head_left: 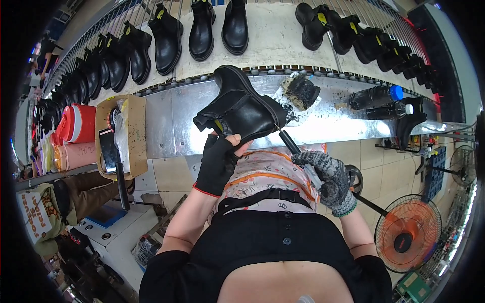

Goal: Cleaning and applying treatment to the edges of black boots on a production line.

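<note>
A black leather ankle boot (245,108) is held tilted above the metal ledge, its sole edge turned to the right. My left hand (217,164), in a black fingerless glove, grips the boot near its top opening, with bare fingertips on the leather. My right hand (327,177), in a grey knitted glove, is closed around a slim black-handled tool (289,141). The pale tip of this tool meets the boot's edge near the sole; its exact kind is hard to make out. Right of the boot lies a dark, crusted block (302,92) with black smears around it.
Behind the metal ledge (166,118) a conveyor (275,38) carries rows of black boots. Two dark bottles (374,97) and another boot (410,121) stand at the right. A cardboard box (134,144) and red jug (76,123) are left; a fan (408,232) stands lower right.
</note>
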